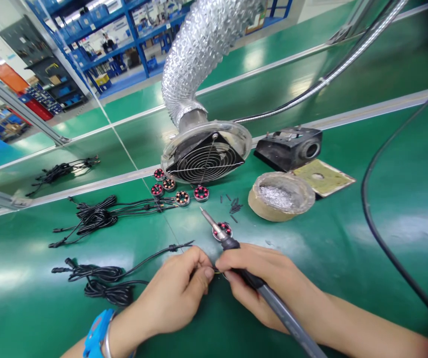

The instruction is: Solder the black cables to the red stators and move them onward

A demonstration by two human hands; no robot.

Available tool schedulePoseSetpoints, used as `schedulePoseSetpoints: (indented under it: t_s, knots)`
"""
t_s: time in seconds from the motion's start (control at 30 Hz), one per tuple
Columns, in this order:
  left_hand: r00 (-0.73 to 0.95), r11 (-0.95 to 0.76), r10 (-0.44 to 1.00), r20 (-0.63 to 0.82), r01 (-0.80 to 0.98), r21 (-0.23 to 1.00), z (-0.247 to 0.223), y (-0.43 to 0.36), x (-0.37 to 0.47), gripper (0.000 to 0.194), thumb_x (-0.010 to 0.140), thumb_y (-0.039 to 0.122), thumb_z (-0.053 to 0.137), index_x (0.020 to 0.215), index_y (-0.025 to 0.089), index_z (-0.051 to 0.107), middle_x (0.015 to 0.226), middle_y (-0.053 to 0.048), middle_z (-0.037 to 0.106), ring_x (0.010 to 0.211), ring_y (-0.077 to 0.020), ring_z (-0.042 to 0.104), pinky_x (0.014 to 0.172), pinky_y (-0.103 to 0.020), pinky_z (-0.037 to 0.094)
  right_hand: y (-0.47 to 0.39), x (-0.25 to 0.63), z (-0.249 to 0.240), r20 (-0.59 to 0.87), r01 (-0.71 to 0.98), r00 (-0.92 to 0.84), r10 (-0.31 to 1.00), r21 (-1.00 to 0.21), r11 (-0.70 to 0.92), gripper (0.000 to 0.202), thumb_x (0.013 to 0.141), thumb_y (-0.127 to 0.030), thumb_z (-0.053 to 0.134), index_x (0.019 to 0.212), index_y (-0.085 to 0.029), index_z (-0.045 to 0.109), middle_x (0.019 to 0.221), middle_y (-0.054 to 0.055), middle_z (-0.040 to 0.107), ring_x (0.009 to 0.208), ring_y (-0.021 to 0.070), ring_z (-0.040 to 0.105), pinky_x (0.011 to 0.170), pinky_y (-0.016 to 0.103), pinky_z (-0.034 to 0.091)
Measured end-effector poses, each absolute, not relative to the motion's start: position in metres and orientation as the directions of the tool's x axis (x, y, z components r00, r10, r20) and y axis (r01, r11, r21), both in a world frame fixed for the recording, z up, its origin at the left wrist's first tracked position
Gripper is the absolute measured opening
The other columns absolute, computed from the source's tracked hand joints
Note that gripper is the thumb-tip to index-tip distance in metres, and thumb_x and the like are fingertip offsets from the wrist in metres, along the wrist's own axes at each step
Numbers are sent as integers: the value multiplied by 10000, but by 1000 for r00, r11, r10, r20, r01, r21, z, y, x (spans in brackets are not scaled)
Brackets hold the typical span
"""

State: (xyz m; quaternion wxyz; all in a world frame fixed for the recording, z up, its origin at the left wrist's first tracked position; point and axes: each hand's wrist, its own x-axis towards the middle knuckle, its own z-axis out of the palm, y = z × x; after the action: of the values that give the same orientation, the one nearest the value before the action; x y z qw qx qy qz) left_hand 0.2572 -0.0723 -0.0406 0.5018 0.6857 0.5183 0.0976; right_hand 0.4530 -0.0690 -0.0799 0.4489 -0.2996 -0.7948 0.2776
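Nearer the wearer than the black square fan with a round wire grille (206, 161), the right hand (269, 278) grips a slim soldering iron with a black handle and metal barrel (261, 284), its tip pointing toward the fan. The left hand (178, 286), also in front of the fan, pinches a thin yellowish wire (217, 272) narrowly between thumb and finger. Right of the fan sits a round tan bowl of silvery shavings (273, 214).

Left hand (178, 291) pinched, right hand (279, 278) curled just beside.

Blue shelves (136, 42) stand at the upper left, and light shines on the green worktop (344, 258) below.
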Motion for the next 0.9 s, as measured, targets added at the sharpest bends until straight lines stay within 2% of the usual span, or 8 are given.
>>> schedulePoseSetpoints:
  t_s: [0.2,0.37,0.5,0.57,0.77,0.9]
  knots:
    - [466,249,759,-454,437,864,-54,-72,258,276,970,403,415,790,201,469,654,40,499,612,-115,429,594,-232,338,-71,450,-84,522,230,-446,727,-718,657,269,859,-24,469,1033,-212,551,745,-16,593,632,114,533,589,214,438]
    - [445,442,722,-529,292,848,-58,-72,264,345,897,500,493,740,194,464,548,71,408,511,-92,305,501,-231,250,-71,453,-86,559,236,-388,732,-708,666,255,875,-31,499,1048,-210,549,761,-15,620,627,106,553,601,214,451]
    - [350,475,757,-551,283,833,-59,-73,267,303,847,467,542,732,199,459,518,101,327,471,-79,228,448,-229,176,-73,459,-85,466,248,-397,791,-775,581,333,811,-48,541,1094,-222,527,850,-14,654,715,104,621,696,209,492]
    - [330,469,770,-546,287,835,-60,-73,268,279,843,436,541,722,200,453,524,103,309,476,-78,216,443,-227,167,-74,459,-86,440,261,-407,800,-784,564,332,812,-52,524,1093,-229,522,838,-19,646,705,100,622,685,200,490]
    - [320,442,789,-525,296,846,-63,-75,267,250,857,389,510,708,200,443,533,99,302,482,-78,220,443,-222,180,-72,450,-90,444,289,-347,826,-787,545,285,829,-45,489,1042,-233,514,782,-31,625,638,87,599,627,178,475]
    - [287,441,805,-519,294,848,-64,-74,268,279,865,414,510,702,199,438,525,100,317,462,-68,210,436,-214,185,-71,447,-89,465,265,-337,819,-788,556,324,822,-33,479,1072,-234,519,800,-28,631,684,91,621,668,178,487]
